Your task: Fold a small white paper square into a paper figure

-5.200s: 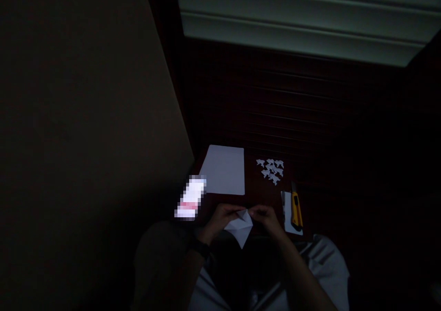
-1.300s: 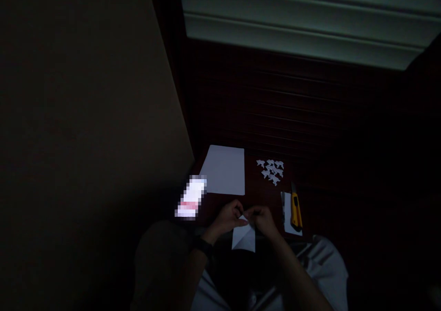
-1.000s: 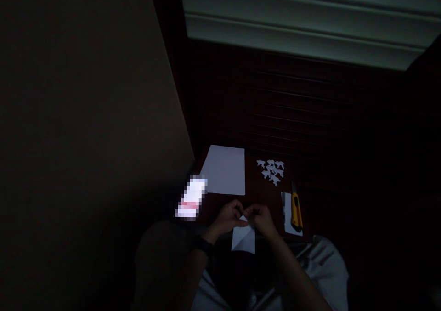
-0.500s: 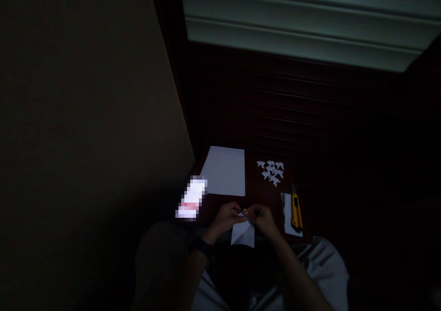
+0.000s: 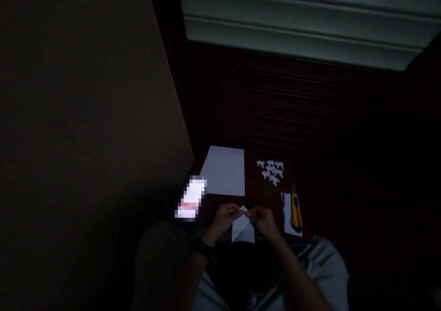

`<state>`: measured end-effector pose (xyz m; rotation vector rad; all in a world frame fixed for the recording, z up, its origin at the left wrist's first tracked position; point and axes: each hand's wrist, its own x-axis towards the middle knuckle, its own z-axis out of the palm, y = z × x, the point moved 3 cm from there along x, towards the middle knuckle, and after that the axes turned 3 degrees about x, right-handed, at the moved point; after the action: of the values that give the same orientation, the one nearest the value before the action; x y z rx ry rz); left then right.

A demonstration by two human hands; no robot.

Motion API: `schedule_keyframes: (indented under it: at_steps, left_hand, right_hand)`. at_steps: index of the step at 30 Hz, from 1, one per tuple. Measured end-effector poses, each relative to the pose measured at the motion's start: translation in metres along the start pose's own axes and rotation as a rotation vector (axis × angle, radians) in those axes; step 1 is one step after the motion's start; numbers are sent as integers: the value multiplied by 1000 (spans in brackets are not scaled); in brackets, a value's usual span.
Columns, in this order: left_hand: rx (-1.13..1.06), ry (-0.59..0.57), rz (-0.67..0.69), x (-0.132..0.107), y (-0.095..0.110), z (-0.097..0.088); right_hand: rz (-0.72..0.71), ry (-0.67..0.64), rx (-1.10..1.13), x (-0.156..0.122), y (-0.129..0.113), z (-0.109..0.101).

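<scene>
Pinched narrowly between the fingertips of the left hand (image 5: 224, 217) and the right hand (image 5: 266, 221), the paper piece (image 5: 243, 232) shows a peaked top and a flat, creased lower part toward the person, so it looks only partly folded. Beyond the grip to the right, a cluster of small white shapes (image 5: 271, 168) seems finished, while beyond it to the left the large sheet (image 5: 223, 171) lies flat, apparently unworked. Right of the grip, a yellow cutter (image 5: 296, 214) rests on a white slip (image 5: 288, 215).

Over my remote feed I am observing a white sheet (image 5: 223, 171), a pixelated bright rectangle (image 5: 191, 198) glowing at its near left corner. Small folded white pieces (image 5: 271, 169) are clustering to its right; a yellow cutter (image 5: 296, 213) is overlapping a white slip (image 5: 288, 214).
</scene>
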<state>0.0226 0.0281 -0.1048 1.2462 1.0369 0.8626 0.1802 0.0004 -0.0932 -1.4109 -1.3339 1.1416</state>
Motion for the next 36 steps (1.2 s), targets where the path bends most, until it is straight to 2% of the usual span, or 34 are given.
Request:
schedule_keyframes:
  at_steps: [5, 8, 10, 15, 17, 20, 23, 26, 29, 31, 36]
  left_hand:
    - [21, -120, -14, -3, 4, 2]
    - [-1, -121, -30, -4, 4, 2]
    - [-32, -57, -22, -3, 5, 1]
    - [-142, 225, 39, -3, 6, -2]
    - [-169, 260, 47, -4, 8, -2]
    - [-169, 210, 8, -6, 12, -3]
    - [-115, 79, -19, -8, 18, -3]
    - [-34, -75, -34, -8, 21, 0]
    - [14, -134, -47, -5, 18, 2]
    - [4, -89, -35, -3, 16, 1]
    - [-163, 122, 20, -3, 13, -5]
  right_hand:
    - [6, -47, 8, 1, 5, -2]
    - [9, -73, 31, 1, 2, -2]
    - [-1, -63, 53, -1, -3, -1]
    - [-9, -20, 133, -5, -8, -3]
    - [4, 17, 157, -4, -2, -5]
    - [7, 163, 213, 1, 8, -10]
    - [17, 267, 257, 6, 14, -13]
    - [19, 274, 277, 8, 10, -12]
    - [17, 214, 296, 7, 1, -10]
    - [20, 165, 322, 4, -3, -8]
    - [42, 40, 487, -4, -2, -4]
